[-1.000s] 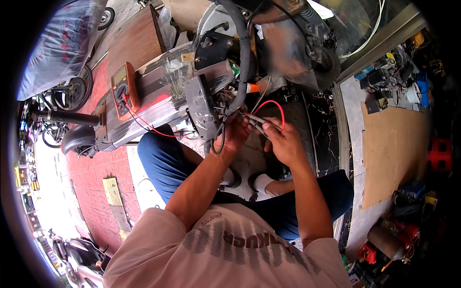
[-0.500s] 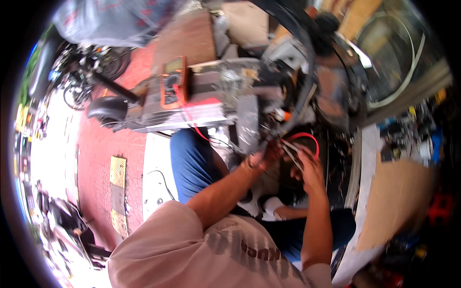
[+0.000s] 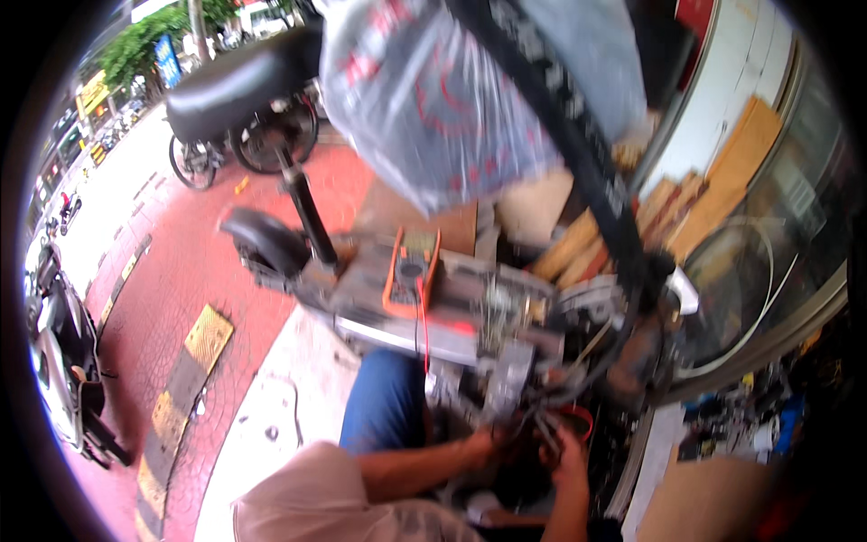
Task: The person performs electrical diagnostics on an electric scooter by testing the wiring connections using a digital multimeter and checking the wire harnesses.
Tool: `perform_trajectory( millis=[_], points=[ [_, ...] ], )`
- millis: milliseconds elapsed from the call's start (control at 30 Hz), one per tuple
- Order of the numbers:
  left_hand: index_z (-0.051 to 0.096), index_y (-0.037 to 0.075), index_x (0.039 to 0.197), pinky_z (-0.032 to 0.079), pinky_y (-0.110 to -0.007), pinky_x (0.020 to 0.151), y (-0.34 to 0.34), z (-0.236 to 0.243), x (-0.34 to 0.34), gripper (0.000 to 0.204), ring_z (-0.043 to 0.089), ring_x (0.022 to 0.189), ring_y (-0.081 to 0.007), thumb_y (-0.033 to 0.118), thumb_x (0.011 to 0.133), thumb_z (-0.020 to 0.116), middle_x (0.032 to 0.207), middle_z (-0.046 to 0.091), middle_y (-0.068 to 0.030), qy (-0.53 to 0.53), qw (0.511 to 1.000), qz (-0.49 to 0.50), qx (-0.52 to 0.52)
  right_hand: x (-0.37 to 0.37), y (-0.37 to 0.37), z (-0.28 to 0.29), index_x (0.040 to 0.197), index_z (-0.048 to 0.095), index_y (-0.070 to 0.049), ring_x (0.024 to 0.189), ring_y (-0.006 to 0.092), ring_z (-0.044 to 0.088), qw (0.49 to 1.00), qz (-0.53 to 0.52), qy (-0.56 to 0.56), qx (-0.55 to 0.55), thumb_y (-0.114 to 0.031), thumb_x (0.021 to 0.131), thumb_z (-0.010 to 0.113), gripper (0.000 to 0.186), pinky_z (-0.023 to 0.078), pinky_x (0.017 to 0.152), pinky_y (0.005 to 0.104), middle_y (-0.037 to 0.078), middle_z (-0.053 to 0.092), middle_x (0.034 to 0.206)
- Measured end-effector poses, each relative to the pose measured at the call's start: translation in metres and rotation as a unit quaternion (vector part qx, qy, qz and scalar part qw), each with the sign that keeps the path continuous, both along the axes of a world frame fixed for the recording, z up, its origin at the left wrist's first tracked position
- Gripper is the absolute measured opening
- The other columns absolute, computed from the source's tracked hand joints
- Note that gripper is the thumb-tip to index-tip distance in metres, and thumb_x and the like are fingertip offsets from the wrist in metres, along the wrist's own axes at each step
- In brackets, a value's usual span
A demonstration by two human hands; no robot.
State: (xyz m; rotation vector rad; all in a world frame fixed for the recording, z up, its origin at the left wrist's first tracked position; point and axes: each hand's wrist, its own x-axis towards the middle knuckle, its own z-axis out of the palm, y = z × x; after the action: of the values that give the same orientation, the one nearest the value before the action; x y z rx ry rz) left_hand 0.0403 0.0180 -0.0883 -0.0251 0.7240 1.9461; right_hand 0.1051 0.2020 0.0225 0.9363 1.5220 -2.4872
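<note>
My right hand (image 3: 567, 454) is closed round a slim, greyish two-legged tool (image 3: 547, 428); blur hides its exact kind. Just left of it, my left hand (image 3: 498, 443) is closed near dark wires (image 3: 533, 405), and whatever its fingers hold cannot be made out. A red wire (image 3: 582, 416) loops beside the right hand. Both hands work at the near side of an electric scooter, close to its front end. On the scooter's deck (image 3: 361, 294) lies an orange-framed multimeter (image 3: 413, 269), with a red test lead (image 3: 425, 330) running toward me.
A large plastic-wrapped bundle (image 3: 433, 99) hangs by the scooter's dark stem (image 3: 560, 108). The saddle (image 3: 244, 77) of another vehicle and a black post (image 3: 307, 208) stand far left. Small parts (image 3: 750, 425) crowd the right, near a cardboard sheet (image 3: 704, 497) and a glass pane (image 3: 750, 271).
The view has tilted up and turned, so hands and scooter sit lower and more of the hanging bundle and street shows. Both hands stay close together at the wires, the tool still in my right.
</note>
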Motion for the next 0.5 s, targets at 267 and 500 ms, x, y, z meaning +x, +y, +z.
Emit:
perform_trajectory(
  millis=[267, 500],
  points=[
    [0.066, 0.004, 0.125, 0.057, -0.03, 0.076, -0.142, 0.207, -0.093, 0.035, 0.068, 0.094, -0.016, 0.03, 0.102, 0.059, 0.112, 0.071, -0.0063, 0.399, 0.836, -0.355, -0.122, -0.005, 0.019, -0.041, 0.131, 0.061, -0.009, 0.069, 0.0252, 0.063, 0.994, -0.024, -0.086, -0.065, -0.029, 0.097, 0.06, 0.04, 0.05, 0.057, 0.0339, 0.016, 0.07, 0.114],
    [0.069, 0.005, 0.117, 0.056, -0.034, 0.07, -0.227, 0.34, -0.111, 0.025, 0.068, 0.088, -0.0179, 0.02, 0.097, 0.064, 0.101, 0.072, -0.0095, 0.678, 0.696, -0.216, -0.093, -0.018, -0.006, -0.021, 0.127, 0.061, -0.017, 0.082, 0.0218, 0.066, 0.992, 0.0, -0.001, -0.123, -0.024, 0.097, 0.059, 0.031, 0.054, 0.064, 0.0377, 0.005, 0.07, 0.103]
  ],
)
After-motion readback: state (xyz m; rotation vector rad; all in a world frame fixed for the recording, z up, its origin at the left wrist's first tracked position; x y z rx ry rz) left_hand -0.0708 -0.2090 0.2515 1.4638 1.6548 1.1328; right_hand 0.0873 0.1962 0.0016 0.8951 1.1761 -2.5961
